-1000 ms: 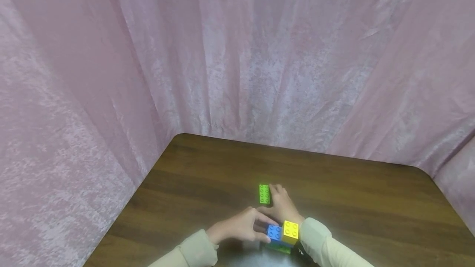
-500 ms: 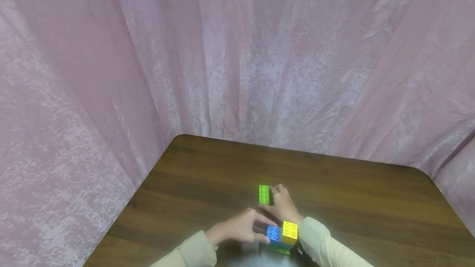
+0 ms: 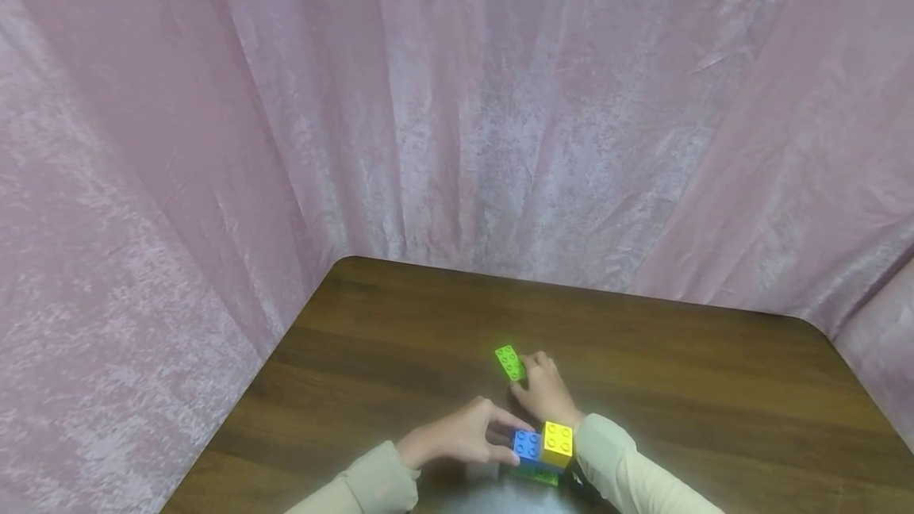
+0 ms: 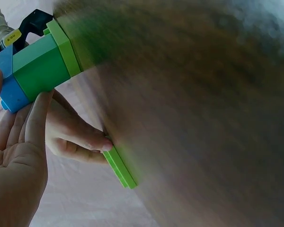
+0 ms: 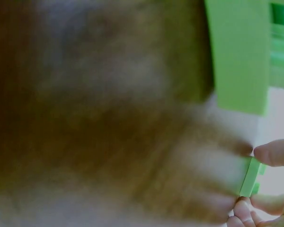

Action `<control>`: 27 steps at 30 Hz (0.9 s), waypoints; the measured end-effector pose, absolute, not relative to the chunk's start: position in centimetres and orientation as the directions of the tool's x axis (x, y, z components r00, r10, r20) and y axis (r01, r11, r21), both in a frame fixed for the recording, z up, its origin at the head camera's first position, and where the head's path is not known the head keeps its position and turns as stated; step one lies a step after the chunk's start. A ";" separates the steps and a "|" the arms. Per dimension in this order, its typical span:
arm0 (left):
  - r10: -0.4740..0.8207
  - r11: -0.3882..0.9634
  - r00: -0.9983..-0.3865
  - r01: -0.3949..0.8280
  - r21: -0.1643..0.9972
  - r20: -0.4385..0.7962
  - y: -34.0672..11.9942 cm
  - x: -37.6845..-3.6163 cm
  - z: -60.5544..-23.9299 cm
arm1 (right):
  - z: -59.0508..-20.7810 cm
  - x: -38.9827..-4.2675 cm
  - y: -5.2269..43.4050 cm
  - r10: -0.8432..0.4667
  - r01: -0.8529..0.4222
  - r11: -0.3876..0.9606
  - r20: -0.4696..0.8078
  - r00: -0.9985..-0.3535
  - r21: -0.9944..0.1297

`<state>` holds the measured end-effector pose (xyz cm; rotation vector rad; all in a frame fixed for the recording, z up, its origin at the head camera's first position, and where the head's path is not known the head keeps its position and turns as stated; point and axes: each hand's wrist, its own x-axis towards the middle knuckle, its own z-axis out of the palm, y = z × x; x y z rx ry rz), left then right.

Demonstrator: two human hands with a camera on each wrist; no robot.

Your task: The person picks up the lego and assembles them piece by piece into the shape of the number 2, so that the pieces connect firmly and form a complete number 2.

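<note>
My right hand (image 3: 546, 391) pinches a flat light green toy building brick (image 3: 510, 362) by its near end; its far end points away to the left. In the right wrist view the thumb and fingers sit at opposite edges of that brick (image 5: 248, 177). My left hand (image 3: 467, 435) holds a stack of toy bricks at its blue brick (image 3: 527, 446), thumb on one side and fingers on the other. A yellow brick (image 3: 558, 443) tops the stack beside the blue studs. Below the blue layer show a darker green brick (image 4: 41, 64) and a light green base (image 4: 66, 47).
The brown wooden table (image 3: 400, 324) has rounded far corners. Pink velvet curtains (image 3: 457, 101) hang behind it and to the left. The stack stands close to the right cuff (image 3: 603, 446).
The flat light green brick has turned from straight to slanted, its far end swinging left, as the right hand grips it. The left hand and the stack stay nearly still.
</note>
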<state>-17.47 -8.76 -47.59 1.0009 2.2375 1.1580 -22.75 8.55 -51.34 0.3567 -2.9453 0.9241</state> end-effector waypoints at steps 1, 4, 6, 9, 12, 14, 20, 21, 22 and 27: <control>0.761 0.396 -0.648 0.416 0.819 -0.039 -8.7 -17.4 -47.6 | -51.3 -22.7 8.6 -0.203 -0.224 0.795 0.100 -0.974 -0.563; 0.762 0.401 -0.647 0.428 0.810 -0.034 -8.7 -17.4 -47.5 | -51.1 -22.6 8.6 -0.196 -0.217 0.787 0.099 -0.976 -0.577; 0.763 0.402 -0.645 0.433 0.807 -0.034 -8.7 -17.3 -47.5 | -50.9 -22.5 8.6 -0.193 -0.214 0.781 0.099 -0.976 -0.587; 0.764 0.404 -0.644 0.439 0.803 -0.032 -8.7 -17.3 -47.4 | -50.7 -22.5 8.8 -0.189 -0.206 0.778 0.091 -0.978 -0.593; 0.763 0.407 -0.645 0.445 0.797 -0.029 -8.7 -17.3 -47.4 | -50.7 -22.5 9.0 -0.177 -0.185 0.776 0.073 -0.981 -0.603; 0.762 0.408 -0.647 0.443 0.799 -0.030 -8.6 -17.3 -47.3 | -50.7 -22.5 9.3 -0.167 -0.170 0.775 0.061 -0.984 -0.608; 0.755 0.413 -0.655 0.428 0.804 -0.039 -8.6 -17.2 -47.3 | -50.8 -22.2 10.1 -0.151 -0.139 0.760 0.036 -0.988 -0.635; 0.754 0.413 -0.656 0.424 0.806 -0.041 -8.5 -17.2 -47.3 | -50.8 -22.1 10.3 -0.151 -0.139 0.755 0.037 -0.988 -0.641; 0.752 0.412 -0.657 0.417 0.810 -0.044 -8.6 -17.2 -47.3 | -50.8 -22.0 10.5 -0.151 -0.140 0.750 0.039 -0.988 -0.646; 0.744 0.395 -0.665 0.361 0.845 -0.064 -8.6 -17.0 -47.1 | -50.5 -21.3 11.3 -0.157 -0.139 0.733 0.032 -0.987 -0.666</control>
